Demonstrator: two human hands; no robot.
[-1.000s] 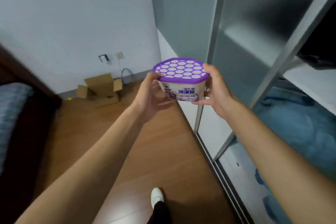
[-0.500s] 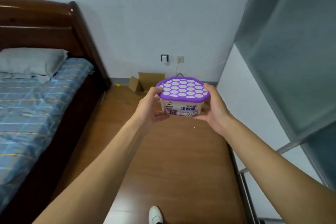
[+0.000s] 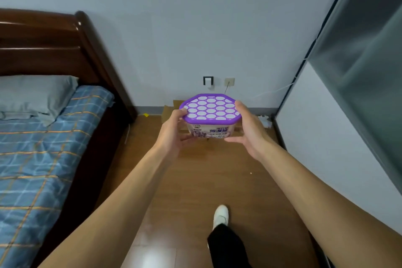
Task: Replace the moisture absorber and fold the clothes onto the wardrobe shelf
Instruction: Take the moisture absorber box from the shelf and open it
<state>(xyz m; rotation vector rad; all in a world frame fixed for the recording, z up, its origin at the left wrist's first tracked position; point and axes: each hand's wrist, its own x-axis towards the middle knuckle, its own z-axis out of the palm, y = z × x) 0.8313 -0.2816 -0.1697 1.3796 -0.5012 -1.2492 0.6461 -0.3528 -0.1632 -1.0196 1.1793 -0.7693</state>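
A moisture absorber, a white tub with a purple lid dotted with white circles, is held level in front of me over the wooden floor. My left hand grips its left side, thumb on the lid's rim. My right hand grips its right side, fingers under the tub. The wardrobe with its frosted sliding door stands at the right; its shelves and the clothes are out of view.
A bed with a blue checked sheet, grey pillow and dark wooden headboard fills the left. A cardboard box lies by the far wall behind the absorber. My white shoe is on the floor below.
The view has swung left, away from the open wardrobe toward the bed and far wall. Both hands have kept the absorber held between them the whole time.
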